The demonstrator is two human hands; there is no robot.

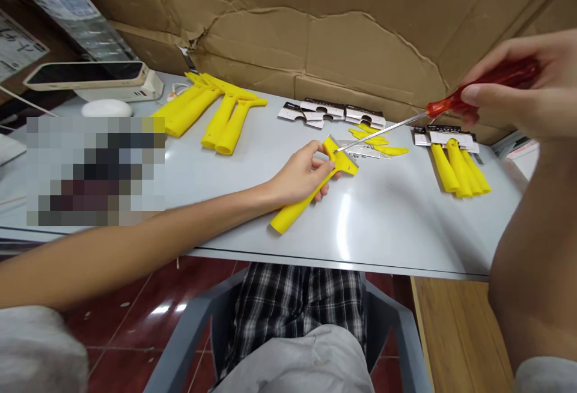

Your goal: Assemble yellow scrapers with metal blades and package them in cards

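Note:
My left hand [302, 173] is closed around the neck of a yellow scraper [295, 213], whose handle slants down toward the table's front edge. A metal blade strip shows along the scraper's head. From the upper right, my right hand [518, 89] grips the red handle of a screwdriver [444, 104]. The screwdriver's long shaft slopes down to the left, and its tip meets the scraper head near a screw. Just behind the head lie several loose yellow plastic pieces [392, 151], metal blades [367, 151] and tiny screws.
Several yellow scraper handles [229, 122] lie at the left rear. At the right are more yellow scrapers [460, 170] with black-and-white cards. Other cards [324, 109] rest by the cardboard wall [270, 38]. A phone [90, 73] and a white mouse [107, 108] are far left.

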